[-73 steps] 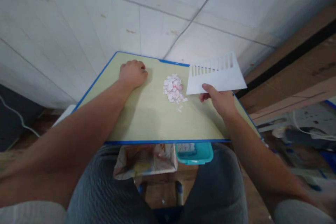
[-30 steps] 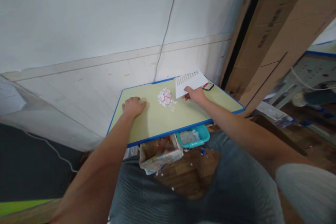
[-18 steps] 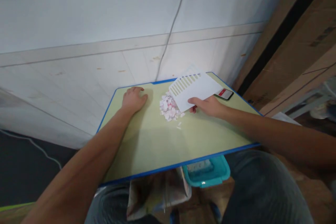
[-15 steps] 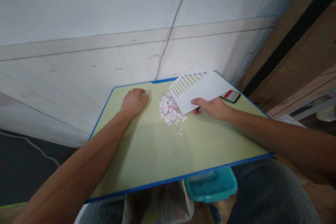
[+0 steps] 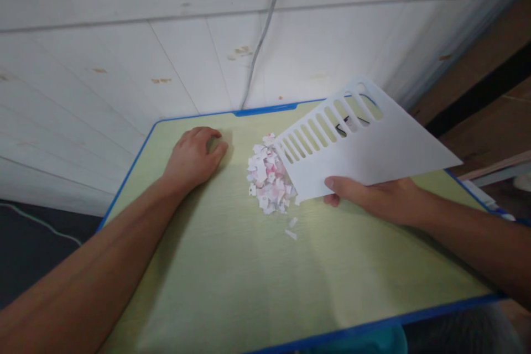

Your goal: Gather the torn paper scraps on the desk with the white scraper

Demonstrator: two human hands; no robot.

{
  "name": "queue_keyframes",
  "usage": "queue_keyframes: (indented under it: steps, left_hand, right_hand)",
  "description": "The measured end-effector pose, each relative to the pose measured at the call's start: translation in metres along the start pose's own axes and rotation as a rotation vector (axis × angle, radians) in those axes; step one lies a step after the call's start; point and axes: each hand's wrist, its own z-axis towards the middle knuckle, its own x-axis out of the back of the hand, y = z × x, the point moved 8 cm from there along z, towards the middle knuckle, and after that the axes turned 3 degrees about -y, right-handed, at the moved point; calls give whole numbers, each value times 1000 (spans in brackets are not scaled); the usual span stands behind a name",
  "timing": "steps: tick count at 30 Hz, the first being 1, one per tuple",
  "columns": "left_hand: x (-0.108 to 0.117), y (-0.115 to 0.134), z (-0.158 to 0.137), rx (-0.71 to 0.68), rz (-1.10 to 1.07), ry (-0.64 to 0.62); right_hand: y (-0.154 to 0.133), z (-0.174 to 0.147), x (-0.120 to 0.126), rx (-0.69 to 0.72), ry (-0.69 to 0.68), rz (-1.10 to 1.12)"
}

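Observation:
My right hand (image 5: 384,199) grips a stiff white sheet (image 5: 369,155) by its near edge, thumb on top and fingers mostly hidden underneath. A row of rounded slots, growing longer toward the far end, is cut along the sheet's far side. Its left corner meets the right side of a heap of small torn paper scraps (image 5: 269,182), white with some pink. Left of the heap, my left hand (image 5: 194,156) rests on the pale green tabletop (image 5: 224,265), holding nothing, its fingers bent and its thumb apart. A few loose scraps (image 5: 291,229) lie nearer to me.
Blue trim (image 5: 265,110) edges the table, which stands against a white panelled wall (image 5: 178,55). A grey cable (image 5: 265,27) runs down that wall. Parts of a dark-edged phone (image 5: 341,128) show through the slots. Below the front edge sits a teal container (image 5: 373,341).
The view has tipped down and come closer to the table. The slotted sheet, still in my right hand, has turned and now covers most of the phone. My left hand stays resting on the table.

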Motion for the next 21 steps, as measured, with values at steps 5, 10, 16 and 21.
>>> queue_keyframes:
  steps: [5,10,16,21]
  left_hand:
    - [0,3,2,2,5,-21]
    - [-1,3,3,6,5,-31]
    - [-4,-1,5,19,-32,-14]
    - [-7,-2,7,21,-34,-21]
  right_hand:
    - [-4,-3,-1,-34,-24,-10]
    - [-2,-8,-10,-13,-110,71]
    - [-7,-7,0,-42,-95,130]
    - [-17,-6,-2,-32,-186,167]
